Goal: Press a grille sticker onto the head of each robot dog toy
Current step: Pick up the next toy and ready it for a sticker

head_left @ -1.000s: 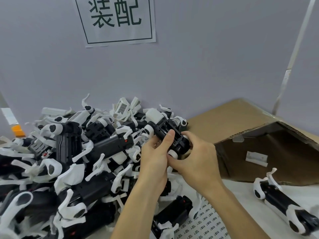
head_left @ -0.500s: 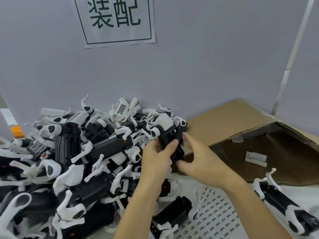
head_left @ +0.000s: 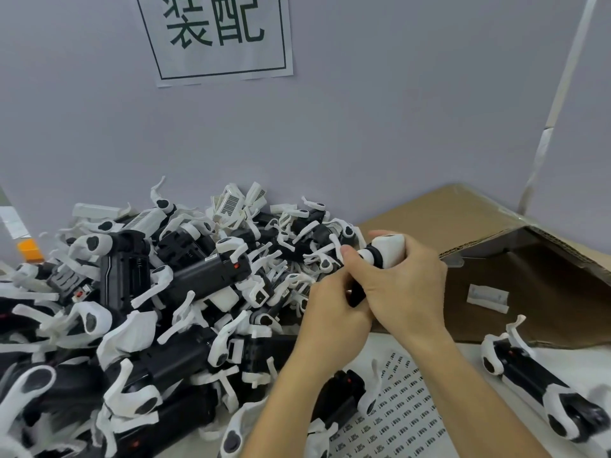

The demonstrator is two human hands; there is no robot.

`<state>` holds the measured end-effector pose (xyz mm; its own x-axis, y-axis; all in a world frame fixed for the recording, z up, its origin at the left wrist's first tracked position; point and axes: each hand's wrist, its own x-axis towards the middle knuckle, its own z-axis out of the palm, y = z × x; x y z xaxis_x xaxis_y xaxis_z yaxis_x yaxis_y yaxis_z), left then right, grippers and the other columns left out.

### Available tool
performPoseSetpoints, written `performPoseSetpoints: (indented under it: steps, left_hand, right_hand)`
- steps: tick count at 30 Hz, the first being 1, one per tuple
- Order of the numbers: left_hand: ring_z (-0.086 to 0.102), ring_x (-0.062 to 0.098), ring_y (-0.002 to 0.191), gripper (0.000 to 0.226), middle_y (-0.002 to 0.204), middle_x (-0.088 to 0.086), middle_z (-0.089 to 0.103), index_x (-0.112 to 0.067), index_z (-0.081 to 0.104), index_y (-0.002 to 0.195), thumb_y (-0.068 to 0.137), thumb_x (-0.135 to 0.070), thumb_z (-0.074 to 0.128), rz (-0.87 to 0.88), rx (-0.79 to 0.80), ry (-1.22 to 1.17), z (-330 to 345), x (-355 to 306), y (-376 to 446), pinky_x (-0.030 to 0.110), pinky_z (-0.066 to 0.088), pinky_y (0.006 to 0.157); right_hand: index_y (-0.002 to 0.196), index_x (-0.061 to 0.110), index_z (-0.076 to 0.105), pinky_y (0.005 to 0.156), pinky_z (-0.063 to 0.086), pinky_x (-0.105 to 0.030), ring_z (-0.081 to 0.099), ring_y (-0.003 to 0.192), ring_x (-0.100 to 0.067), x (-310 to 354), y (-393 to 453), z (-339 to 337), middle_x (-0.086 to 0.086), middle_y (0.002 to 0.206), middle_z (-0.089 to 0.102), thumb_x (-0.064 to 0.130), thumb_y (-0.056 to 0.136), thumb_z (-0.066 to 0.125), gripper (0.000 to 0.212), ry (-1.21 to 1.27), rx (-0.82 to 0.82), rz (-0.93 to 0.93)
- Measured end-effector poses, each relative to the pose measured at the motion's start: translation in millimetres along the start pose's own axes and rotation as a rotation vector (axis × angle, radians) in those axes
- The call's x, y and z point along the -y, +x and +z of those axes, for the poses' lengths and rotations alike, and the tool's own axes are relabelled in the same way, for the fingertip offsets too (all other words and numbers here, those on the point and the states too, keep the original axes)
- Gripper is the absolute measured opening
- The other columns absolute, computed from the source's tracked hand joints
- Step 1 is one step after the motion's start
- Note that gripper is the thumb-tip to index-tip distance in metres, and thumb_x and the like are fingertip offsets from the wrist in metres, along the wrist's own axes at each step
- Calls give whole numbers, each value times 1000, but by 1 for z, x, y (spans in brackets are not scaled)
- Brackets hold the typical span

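Head view: both hands wrapped round one black-and-white plastic robot dog toy (head_left: 385,251), held above tabletop (head_left: 582,361) by big toy pile (head_left: 148,309). Right hand (head_left: 406,289) grips its white head end, left hand (head_left: 334,312) grips black body. Printed sticker sheet (head_left: 403,411) lies below, near open cardboard box (head_left: 529,279).

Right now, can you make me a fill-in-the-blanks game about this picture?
1. Both hands hold one toy dog with a ___ head.
2. The sticker sheet lies ___ the arms.
3. The big toy pile sits on the person's ___ side.
4. The box is made of ___.

Missing words: white; under; left; cardboard
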<state>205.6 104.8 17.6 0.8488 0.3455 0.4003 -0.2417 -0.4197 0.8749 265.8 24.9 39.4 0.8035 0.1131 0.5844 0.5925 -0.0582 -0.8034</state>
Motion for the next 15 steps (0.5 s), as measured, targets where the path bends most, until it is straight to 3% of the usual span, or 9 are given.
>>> performPoseSetpoints:
  steps: [2,4,6,8,10,11,13,15]
  left_hand:
    - [64,4,64,22,72,-8,72,-25,69,89,78,-16,52,6,-25,8,-1,-2,1,20,47,57]
    - [63,7,65,20,73,-7,71,-23,68,90,80,-16,52,0,-40,39,-4,-2,2,22,47,58]
    - [60,4,65,21,72,-12,68,-26,66,93,87,-9,54,13,-39,91,-5,-3,0,19,44,59]
    - [66,6,81,34,88,-11,72,-23,65,111,92,1,51,30,-55,108,-4,-4,0,26,51,69]
    - [68,11,101,40,108,-4,73,-19,62,125,94,6,55,16,-106,26,-5,-5,0,31,55,85]
    - [69,9,104,37,110,-4,74,-19,63,122,93,3,61,-24,-150,-67,-7,-6,0,29,54,89]
    - [71,7,99,26,103,-4,78,-22,71,110,87,-10,75,-121,-215,-268,-15,-5,2,24,54,86]
    - [72,13,103,31,105,0,78,-19,74,108,78,-25,76,-193,-227,-470,-23,-5,2,26,55,89]
  right_hand:
    - [88,41,63,81,59,-31,68,79,0,2,-1,0,37,80,65,44,70,88,31,50,20,42]
    - [92,38,66,85,59,-38,69,79,-1,3,-2,-1,36,80,66,44,71,88,32,45,32,52]
    - [97,34,69,86,59,-39,69,82,0,1,-1,-1,32,80,68,47,69,87,36,43,44,57]
    - [123,21,65,90,58,-32,67,94,5,1,3,-3,28,93,70,57,65,84,70,71,179,86]
    - [151,15,40,100,49,-23,60,117,4,2,8,-8,23,129,63,73,61,76,112,101,378,123]
    - [158,18,26,102,44,-18,53,126,4,4,11,-11,17,146,53,78,60,70,123,136,427,141]
    - [162,19,18,102,43,-13,51,125,12,7,18,-20,10,157,43,77,60,63,125,201,384,147]
    - [160,19,27,108,47,-29,54,123,10,4,23,-31,11,151,50,74,66,59,113,196,293,148]
